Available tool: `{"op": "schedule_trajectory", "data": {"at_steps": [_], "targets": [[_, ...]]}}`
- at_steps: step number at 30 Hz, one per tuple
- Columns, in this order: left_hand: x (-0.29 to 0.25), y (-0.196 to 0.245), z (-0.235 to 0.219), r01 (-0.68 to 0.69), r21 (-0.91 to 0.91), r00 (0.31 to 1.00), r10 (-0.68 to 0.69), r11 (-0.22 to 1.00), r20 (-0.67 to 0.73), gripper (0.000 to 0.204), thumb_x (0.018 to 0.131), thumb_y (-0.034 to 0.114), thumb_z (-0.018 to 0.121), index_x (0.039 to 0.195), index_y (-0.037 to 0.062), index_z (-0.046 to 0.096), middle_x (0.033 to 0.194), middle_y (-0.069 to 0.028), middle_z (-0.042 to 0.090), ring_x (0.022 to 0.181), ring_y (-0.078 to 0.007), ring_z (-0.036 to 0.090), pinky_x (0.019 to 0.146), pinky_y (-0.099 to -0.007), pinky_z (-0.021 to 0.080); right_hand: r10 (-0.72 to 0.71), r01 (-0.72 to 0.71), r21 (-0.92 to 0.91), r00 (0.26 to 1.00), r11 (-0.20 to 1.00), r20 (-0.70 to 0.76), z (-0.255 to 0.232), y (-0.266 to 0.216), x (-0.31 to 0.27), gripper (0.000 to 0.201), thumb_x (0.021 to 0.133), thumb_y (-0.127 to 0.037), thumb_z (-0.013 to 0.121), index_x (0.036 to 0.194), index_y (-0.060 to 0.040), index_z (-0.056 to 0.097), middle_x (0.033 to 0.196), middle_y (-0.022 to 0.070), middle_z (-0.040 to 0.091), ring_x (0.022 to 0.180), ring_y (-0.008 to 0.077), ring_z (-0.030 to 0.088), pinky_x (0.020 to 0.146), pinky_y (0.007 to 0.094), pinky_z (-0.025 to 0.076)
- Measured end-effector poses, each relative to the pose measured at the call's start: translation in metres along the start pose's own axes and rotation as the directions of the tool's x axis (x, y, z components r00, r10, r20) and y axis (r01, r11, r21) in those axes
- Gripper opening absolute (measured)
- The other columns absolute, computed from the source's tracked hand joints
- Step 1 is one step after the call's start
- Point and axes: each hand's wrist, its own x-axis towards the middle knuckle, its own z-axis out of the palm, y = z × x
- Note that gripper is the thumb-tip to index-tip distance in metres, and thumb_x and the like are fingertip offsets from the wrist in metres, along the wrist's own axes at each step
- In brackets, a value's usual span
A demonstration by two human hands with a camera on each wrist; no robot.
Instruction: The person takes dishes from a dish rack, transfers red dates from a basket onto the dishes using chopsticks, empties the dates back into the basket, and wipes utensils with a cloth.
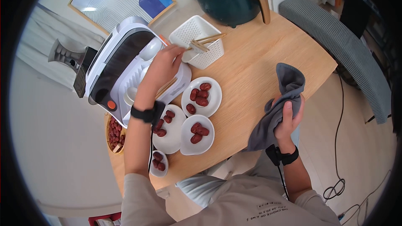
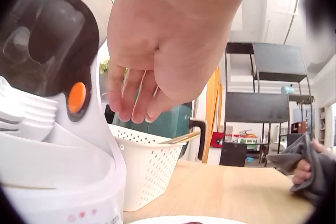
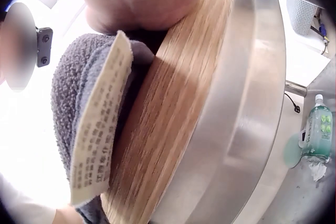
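Beside the white perforated basket (image 1: 214, 57), my left hand (image 1: 161, 67) hangs with fingers loosely bent. In the left wrist view the left hand (image 2: 168, 50) shows nothing held, above and in front of the basket (image 2: 152, 169). Wooden sticks (image 1: 212, 38) lie across the basket. My right hand (image 1: 289, 119) grips a crumpled grey cloth (image 1: 264, 130) near the table's front edge. A white tag (image 3: 102, 124) shows on the cloth (image 3: 68, 92) in the right wrist view. Left of the basket stands a white dish box (image 1: 181, 79) with its dark lid raised.
White plates (image 1: 214, 105) with red dates (image 1: 202, 101) stand in front of the box, and a wicker basket of dates (image 1: 115, 132) is at the left edge. A green air fryer (image 1: 228, 4) is at the back. A grey bench (image 1: 335, 37) stands right of the table (image 1: 251, 58).
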Motion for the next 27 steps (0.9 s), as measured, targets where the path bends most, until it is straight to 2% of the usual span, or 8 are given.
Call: {"op": "schedule_trajectory", "data": {"at_steps": [4,6,15,17,21,23,25,27], "targets": [[0.062,-0.042,0.045,-0.206,0.059,0.979,0.205,0.977,0.019,0.017,0.085,0.0,0.059,0.1,-0.0022,0.067,0.095,-0.0184,0.068,0.09,-0.0342,0.064,0.082,-0.0397,0.05,-0.002,0.002,-0.028,1.0,1.0,-0.001,-0.001,0.0,-0.002,0.041,0.096,-0.026,0.054,0.122,0.0037,0.042,0.084,0.0138,0.058,0.071,0.0179,0.055,0.063,0.0316,0.047],[0.079,-0.065,0.057,-0.084,0.115,0.946,0.043,0.99,0.321,0.018,0.084,0.001,0.06,0.1,-0.0003,0.069,0.096,-0.0176,0.068,0.091,-0.0346,0.064,0.082,-0.0417,0.05,0.052,-0.052,0.02,0.999,0.998,0.015,-0.001,-0.001,-0.003,0.042,0.096,-0.024,0.055,0.124,0.0044,0.042,0.085,0.0139,0.058,0.071,0.0185,0.056,0.063,0.0319,0.048],[0.079,-0.057,0.047,-0.176,0.185,0.926,0.098,0.967,0.366,0.013,0.083,0.006,0.063,0.093,0.0003,0.068,0.092,-0.0177,0.068,0.092,-0.0355,0.062,0.085,-0.0425,0.049,0.035,-0.041,0.061,0.995,0.997,0.09,-0.001,-0.009,-0.001,0.042,0.096,-0.024,0.054,0.125,0.0037,0.041,0.087,0.0137,0.059,0.074,0.0176,0.056,0.065,0.0309,0.048],[0.076,-0.064,0.04,-0.203,0.093,0.963,0.216,0.975,-0.161,0.013,0.088,0.006,0.059,0.099,0.0,0.064,0.091,-0.0171,0.068,0.092,-0.0352,0.064,0.085,-0.0399,0.05,0.107,-0.129,0.169,0.985,0.977,0.132,-0.003,-0.013,-0.001,0.039,0.096,-0.02,0.056,0.124,0.0041,0.044,0.096,0.0073,0.056,0.087,0.0119,0.053,0.08,0.0265,0.044],[0.04,0.019,-0.026,-0.158,-0.42,0.697,-0.201,0.894,-0.689,0.017,0.104,0.011,0.039,0.106,-0.0018,0.049,0.088,-0.0108,0.064,0.082,-0.0165,0.065,0.075,-0.0277,0.051,-0.003,0.002,0.03,1.0,1.0,0.027,-0.002,0.0,-0.001,0.041,0.097,-0.025,0.053,0.125,0.0026,0.041,0.091,0.013,0.06,0.079,0.018,0.057,0.072,0.0312,0.048],[0.0,0.072,-0.057,-0.3,-0.668,0.8,-0.203,0.681,-0.565,0.013,0.105,0.013,0.034,0.102,0.0022,0.042,0.08,-0.0054,0.047,0.06,-0.0129,0.053,0.058,-0.0256,0.047,-0.027,0.025,-0.014,0.991,1.0,-0.128,0.002,-0.008,-0.001,0.042,0.099,-0.025,0.051,0.128,0.0026,0.041,0.099,0.0123,0.061,0.089,0.0176,0.057,0.082,0.0309,0.046],[-0.057,0.108,-0.078,0.061,-0.68,0.915,-0.313,0.731,-0.254,0.016,0.104,0.018,0.037,0.101,0.0043,0.044,0.084,-0.0058,0.049,0.058,-0.0083,0.048,0.055,-0.0229,0.042,0.0,0.0,0.001,0.975,1.0,-0.223,0.006,-0.013,0.0,0.044,0.101,-0.027,0.048,0.132,0.0032,0.041,0.111,0.0121,0.059,0.103,0.0188,0.055,0.095,0.0316,0.041],[-0.108,0.152,-0.075,0.357,-0.651,0.865,-0.5,0.67,-0.039,0.015,0.098,0.017,0.045,0.097,0.0035,0.052,0.091,-0.0057,0.053,0.076,-0.0115,0.051,0.067,-0.0258,0.044,0.021,-0.023,-0.006,0.972,1.0,-0.234,0.009,-0.021,-0.002,0.047,0.102,-0.029,0.048,0.135,0.0032,0.04,0.116,0.0121,0.058,0.107,0.0195,0.054,0.097,0.0329,0.041]]}}
